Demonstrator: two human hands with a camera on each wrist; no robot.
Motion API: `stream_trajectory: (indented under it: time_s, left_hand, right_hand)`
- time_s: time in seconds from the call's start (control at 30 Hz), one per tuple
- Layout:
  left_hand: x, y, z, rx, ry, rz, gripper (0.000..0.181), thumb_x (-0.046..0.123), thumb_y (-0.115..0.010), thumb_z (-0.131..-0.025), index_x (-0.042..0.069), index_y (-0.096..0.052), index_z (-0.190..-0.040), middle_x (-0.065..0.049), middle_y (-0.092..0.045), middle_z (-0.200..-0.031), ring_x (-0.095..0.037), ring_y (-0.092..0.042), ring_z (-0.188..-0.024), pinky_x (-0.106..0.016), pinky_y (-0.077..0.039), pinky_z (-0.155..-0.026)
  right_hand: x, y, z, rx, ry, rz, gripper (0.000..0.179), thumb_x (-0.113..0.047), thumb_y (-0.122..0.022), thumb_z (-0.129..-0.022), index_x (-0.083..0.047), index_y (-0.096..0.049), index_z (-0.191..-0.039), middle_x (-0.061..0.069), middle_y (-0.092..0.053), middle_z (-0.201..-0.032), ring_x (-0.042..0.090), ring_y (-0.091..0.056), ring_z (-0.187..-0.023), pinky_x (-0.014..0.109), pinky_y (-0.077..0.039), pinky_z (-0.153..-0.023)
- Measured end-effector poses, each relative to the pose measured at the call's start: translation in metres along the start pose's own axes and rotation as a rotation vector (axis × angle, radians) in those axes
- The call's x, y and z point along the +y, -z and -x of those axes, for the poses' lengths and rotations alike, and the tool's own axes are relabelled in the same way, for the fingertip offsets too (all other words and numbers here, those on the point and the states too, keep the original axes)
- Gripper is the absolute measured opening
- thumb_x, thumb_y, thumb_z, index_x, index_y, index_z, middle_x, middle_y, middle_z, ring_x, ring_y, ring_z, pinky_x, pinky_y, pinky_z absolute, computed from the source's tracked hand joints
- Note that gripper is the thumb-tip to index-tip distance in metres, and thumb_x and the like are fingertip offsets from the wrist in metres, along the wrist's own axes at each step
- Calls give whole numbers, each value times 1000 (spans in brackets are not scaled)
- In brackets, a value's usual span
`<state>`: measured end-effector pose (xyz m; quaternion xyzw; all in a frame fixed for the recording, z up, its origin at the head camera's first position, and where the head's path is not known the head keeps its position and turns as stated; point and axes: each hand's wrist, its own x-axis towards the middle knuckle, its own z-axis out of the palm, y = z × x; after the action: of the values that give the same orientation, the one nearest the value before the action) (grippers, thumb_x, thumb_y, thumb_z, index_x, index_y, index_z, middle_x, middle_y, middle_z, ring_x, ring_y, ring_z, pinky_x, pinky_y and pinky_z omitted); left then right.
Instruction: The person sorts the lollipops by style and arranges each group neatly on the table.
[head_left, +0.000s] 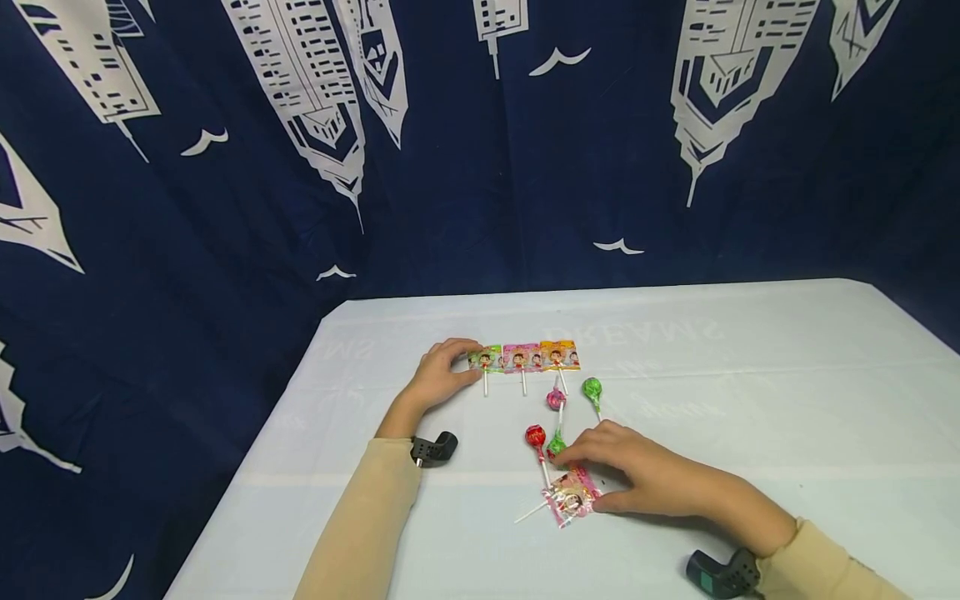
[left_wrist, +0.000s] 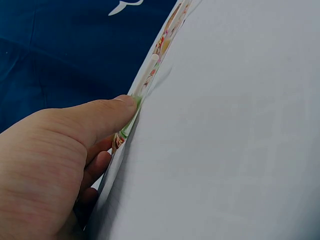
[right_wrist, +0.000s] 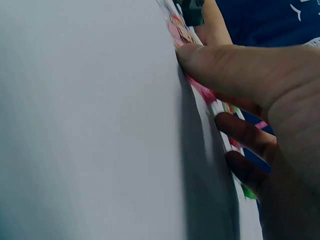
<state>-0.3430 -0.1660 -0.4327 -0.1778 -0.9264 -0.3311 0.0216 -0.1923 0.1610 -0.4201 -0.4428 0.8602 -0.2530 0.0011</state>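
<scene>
Three flat-wrapped lollipops lie side by side on the white table: a green one [head_left: 485,359], a pink one [head_left: 522,358] and an orange one [head_left: 559,356], sticks toward the person. My left hand [head_left: 442,375] pinches the green one at its left end; the left wrist view shows the thumb [left_wrist: 117,112] on its wrapper. Nearer the person, my right hand [head_left: 648,475] holds another pink flat-wrapped lollipop [head_left: 572,497] between thumb and fingers, its stick pointing left. In the right wrist view the thumb [right_wrist: 200,57] touches that pink wrapper [right_wrist: 181,31].
Round lollipops lie between the hands: a red one [head_left: 536,436], a pink one [head_left: 556,399], a green one [head_left: 592,389] and another green one [head_left: 557,444] by the right fingertips. Behind the white table [head_left: 750,375] hangs a dark blue cloth [head_left: 480,192] with white building prints.
</scene>
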Motion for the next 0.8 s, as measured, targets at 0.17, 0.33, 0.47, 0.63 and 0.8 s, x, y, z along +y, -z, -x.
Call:
stream_trajectory:
  time_s: [0.17, 0.33, 0.47, 0.63, 0.8]
  left_hand:
    - [1, 0, 1, 0, -1, -4, 44, 30, -73, -90, 22, -64, -132, 2, -56, -145, -27, -46, -138, -50, -27, -120]
    - [1, 0, 0, 1, 2, 1, 44, 29, -73, -90, 22, -64, -132, 2, -56, -145, -27, -45, -138, -51, -27, -120]
    - [0, -1, 0, 1, 0, 3, 43, 29, -73, -90, 22, -64, -132, 2, -56, -145, -27, -45, -138, -51, -27, -120]
    - [-2, -1, 0, 4, -1, 10, 43, 29, -73, -90, 23, -64, -131, 2, -57, -144, -27, -46, -137, -51, -27, -119]
    - [-2, -1, -1, 2, -6, 14, 43, 29, -73, -90, 23, -64, -131, 2, -57, -144, -26, -46, -137, -51, -27, -119]
  right_hand:
    - [3, 5, 3, -4, 88, -2, 53, -16, -80, -83, -36, -63, -129, -21, -61, -124, 4, -49, -117, 30, -46, -98]
    - [5, 9, 5, -21, 118, -22, 53, -9, -78, -82, -35, -64, -126, -18, -60, -123, 6, -49, -117, 30, -45, -98]
    - [8, 13, 7, -44, 122, -43, 58, -4, -78, -78, -37, -65, -124, -18, -59, -123, 5, -47, -115, 28, -45, -98]
    - [7, 14, 7, -15, 99, 1, 59, -3, -77, -78, -37, -65, -125, -18, -58, -122, 4, -48, -114, 30, -46, -97]
    - [-1, 14, 5, 41, -40, 89, 48, -15, -81, -79, -32, -65, -121, -18, -59, -109, 2, -51, -101, 28, -49, -88]
